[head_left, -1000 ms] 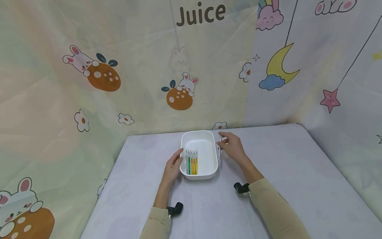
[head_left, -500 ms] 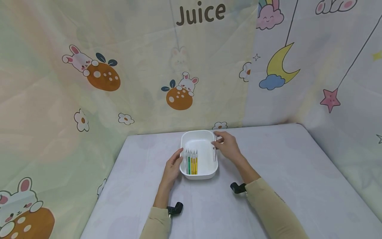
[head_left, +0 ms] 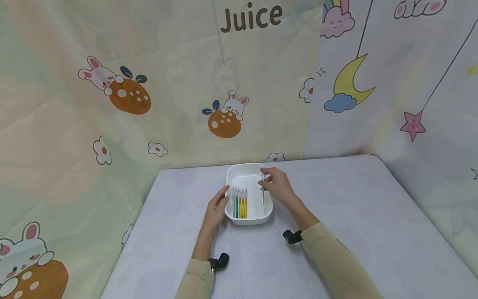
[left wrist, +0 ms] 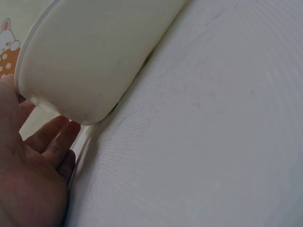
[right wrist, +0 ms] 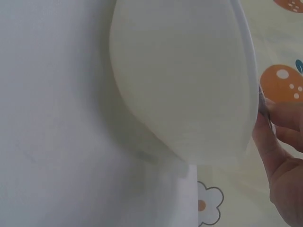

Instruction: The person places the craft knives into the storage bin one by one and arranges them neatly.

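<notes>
In the head view a white rectangular tray (head_left: 254, 214) stands on the table, with several slim pen-like tools (head_left: 240, 207) in silver, green and gold lined up along its left side, pale tips pointing away. My left hand (head_left: 214, 211) holds the tray's left edge; the left wrist view has its fingers (left wrist: 59, 142) against the outer wall. Over the right part of the tray, my right hand (head_left: 278, 184) pinches a slim silver pen-like tool (head_left: 263, 198), pointing toward me. From the right wrist, the tray wall (right wrist: 180, 80) hides most of that tool.
A pale cloth covers the table (head_left: 179, 187). Behind it hangs a printed curtain (head_left: 179, 83) with rabbits, fruit and flowers. A small black wrist camera (head_left: 219, 261) sits by the left cuff, another black camera (head_left: 292, 236) by the right.
My right hand has carried the silver pen-like tool leftward, from outside the tray's right edge to over its inside. The left hand and tray have stayed in place.
</notes>
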`<state>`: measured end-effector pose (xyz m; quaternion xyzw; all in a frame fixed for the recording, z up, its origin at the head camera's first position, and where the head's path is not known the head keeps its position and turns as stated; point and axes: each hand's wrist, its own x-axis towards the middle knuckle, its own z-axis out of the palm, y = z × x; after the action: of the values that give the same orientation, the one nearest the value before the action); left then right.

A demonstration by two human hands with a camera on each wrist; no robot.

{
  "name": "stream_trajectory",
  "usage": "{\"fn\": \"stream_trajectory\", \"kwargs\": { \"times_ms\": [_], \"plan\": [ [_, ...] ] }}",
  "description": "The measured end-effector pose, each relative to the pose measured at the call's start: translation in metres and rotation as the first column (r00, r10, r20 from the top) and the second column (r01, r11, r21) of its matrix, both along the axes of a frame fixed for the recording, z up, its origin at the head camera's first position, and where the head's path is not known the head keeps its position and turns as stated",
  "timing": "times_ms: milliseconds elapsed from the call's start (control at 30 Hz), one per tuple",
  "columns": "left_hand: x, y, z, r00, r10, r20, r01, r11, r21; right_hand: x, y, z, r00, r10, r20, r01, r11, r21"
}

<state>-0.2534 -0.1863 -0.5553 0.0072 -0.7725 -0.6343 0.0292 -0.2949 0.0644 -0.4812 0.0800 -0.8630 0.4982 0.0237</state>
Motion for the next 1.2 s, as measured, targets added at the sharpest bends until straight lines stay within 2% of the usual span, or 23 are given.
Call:
{"fn": "stream_trajectory", "kwargs": {
  "times_ms": [300, 567, 833, 1000, 1200],
  "plan": [
    [0.002, 0.001, 0.003, 1.000, 0.009, 0.014, -0.009, 1.000, -0.003, -0.002, -0.012, -0.003, 0.998, 0.034, 0.058, -0.035, 0.999, 0.016],
    [0.001, 0.000, 0.002, 1.000, 0.006, 0.008, -0.006, 1.000, -0.015, 0.000, -0.027, -0.004, 0.991, 0.063, 0.117, -0.073, 0.994, 0.080],
    [-0.001, -0.001, 0.000, 1.000, -0.012, -0.005, 0.012, 1.000, -0.010, 0.001, -0.040, -0.005, 0.989, 0.096, 0.109, -0.109, 0.987, 0.120],
    [0.000, -0.001, 0.001, 1.000, -0.015, -0.002, 0.015, 1.000, -0.005, 0.004, -0.044, -0.004, 0.989, 0.109, 0.095, -0.127, 0.971, 0.201],
    [0.001, -0.002, 0.000, 1.000, -0.019, -0.010, 0.019, 1.000, -0.003, 0.007, -0.050, -0.007, 0.992, 0.107, 0.071, -0.125, 0.930, 0.347]
  ]
}}
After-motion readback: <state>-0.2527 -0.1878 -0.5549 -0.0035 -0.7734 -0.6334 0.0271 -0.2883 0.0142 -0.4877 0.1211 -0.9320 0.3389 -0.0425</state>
